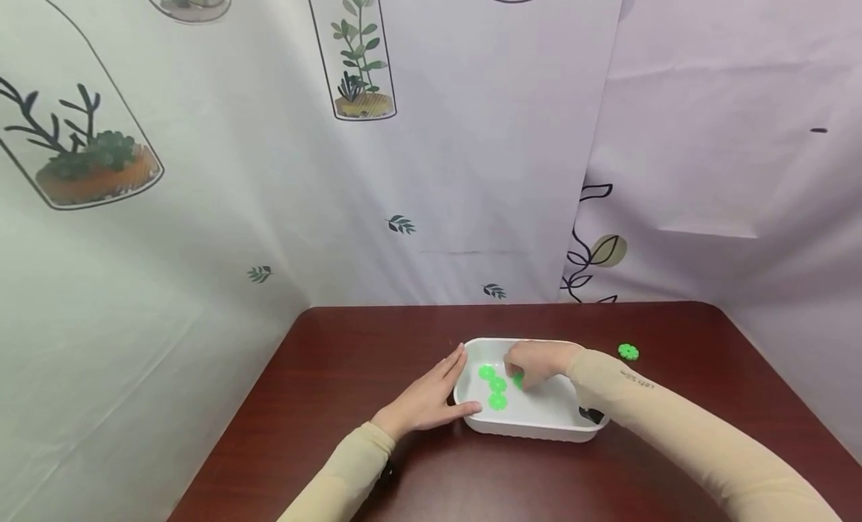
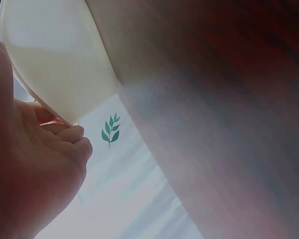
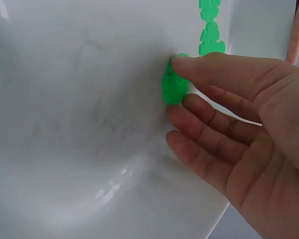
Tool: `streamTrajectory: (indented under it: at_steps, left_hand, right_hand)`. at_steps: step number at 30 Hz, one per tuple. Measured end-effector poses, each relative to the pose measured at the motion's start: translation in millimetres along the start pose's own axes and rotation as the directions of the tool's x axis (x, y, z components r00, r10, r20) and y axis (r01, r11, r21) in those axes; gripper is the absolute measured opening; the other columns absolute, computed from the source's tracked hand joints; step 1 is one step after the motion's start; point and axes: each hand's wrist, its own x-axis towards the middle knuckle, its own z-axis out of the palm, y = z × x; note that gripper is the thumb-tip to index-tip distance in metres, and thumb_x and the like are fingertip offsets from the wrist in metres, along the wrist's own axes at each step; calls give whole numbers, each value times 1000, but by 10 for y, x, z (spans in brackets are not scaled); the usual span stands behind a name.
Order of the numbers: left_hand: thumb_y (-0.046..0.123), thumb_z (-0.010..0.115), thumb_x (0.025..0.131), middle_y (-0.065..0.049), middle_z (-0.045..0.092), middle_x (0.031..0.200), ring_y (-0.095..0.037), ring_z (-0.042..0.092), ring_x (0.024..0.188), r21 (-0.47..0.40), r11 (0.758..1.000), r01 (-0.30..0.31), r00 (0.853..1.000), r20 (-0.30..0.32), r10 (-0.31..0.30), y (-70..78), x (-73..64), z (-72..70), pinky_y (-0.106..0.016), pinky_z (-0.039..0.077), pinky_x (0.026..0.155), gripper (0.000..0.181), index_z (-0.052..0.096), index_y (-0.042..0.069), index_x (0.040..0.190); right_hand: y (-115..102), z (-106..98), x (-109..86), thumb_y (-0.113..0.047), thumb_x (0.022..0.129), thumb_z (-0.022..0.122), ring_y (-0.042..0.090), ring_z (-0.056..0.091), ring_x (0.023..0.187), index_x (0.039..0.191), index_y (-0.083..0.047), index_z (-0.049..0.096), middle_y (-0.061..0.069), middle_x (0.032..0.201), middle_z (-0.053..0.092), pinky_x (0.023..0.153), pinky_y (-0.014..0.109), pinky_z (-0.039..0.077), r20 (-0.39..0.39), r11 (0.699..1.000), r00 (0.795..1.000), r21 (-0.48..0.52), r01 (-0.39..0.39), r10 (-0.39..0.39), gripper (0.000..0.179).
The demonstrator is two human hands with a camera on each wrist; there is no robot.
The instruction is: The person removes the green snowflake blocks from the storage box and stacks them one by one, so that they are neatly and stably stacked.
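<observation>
A shallow white rectangular tray [image 1: 539, 434] rests on the table. My left hand [image 1: 423, 404] lies along the tray's left end, straight fingers at the far corner and thumb over the near rim. The left wrist view shows this hand [image 2: 50, 154] against the tray's outer wall [image 2: 60, 55]. Inside the tray, my right hand [image 1: 541, 361] pinches a green flower-shaped plastic piece [image 3: 175, 82] between thumb and index finger, close to the tray floor. Left of it, several similar green flower pieces [image 1: 497, 385] lie in a row; the right wrist view shows part of this row [image 3: 211, 40].
Another green flower piece [image 1: 628, 351] lies on the dark red-brown table [image 1: 323, 402], right of the tray. A small black object [image 1: 591, 415] shows at the tray's right end, partly behind the right sleeve. A white cloth wall [image 1: 444, 170] with plant drawings stands behind the table.
</observation>
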Motion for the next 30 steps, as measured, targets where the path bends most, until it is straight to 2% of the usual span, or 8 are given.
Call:
streamTrajectory:
  at_steps: [5,11,20,30]
  left_hand:
    - [70,49,95,-13,11,168,-23,21,152,-1,1000,6,1000,-2,-6,-12,-15,30,-41,32,116,99,16,4,161]
    - [68,52,95,-13,13,168,-24,23,151,4,1000,4,1000,-20,-4,-3,-11,35,-40,33,116,98,17,4,161]
    - [65,53,96,-11,12,168,-23,22,152,10,1000,12,1000,-15,-12,15,16,28,-39,31,117,97,17,4,161]
    - [67,51,95,-13,13,168,-23,22,152,0,1000,14,1000,-13,-14,25,0,17,-40,32,117,97,17,4,161]
  right_hand:
    - [-15,26,-10,-8,77,81,11,53,80,88,-13,70,-9,84,59,82,31,50,-8,1000,1000,9,-1,1,17]
    - [-39,-23,-31,-9,77,84,11,52,79,86,-14,68,-7,82,58,79,31,49,-1,999,1000,26,-22,22,19]
    - [-17,-112,-105,-2,80,78,12,53,75,83,-15,69,-8,79,60,73,32,50,-19,997,999,70,-37,39,16]
    - [59,-178,-182,1,87,71,10,57,82,86,-17,76,-8,86,66,82,34,52,-69,997,997,69,-16,21,19]
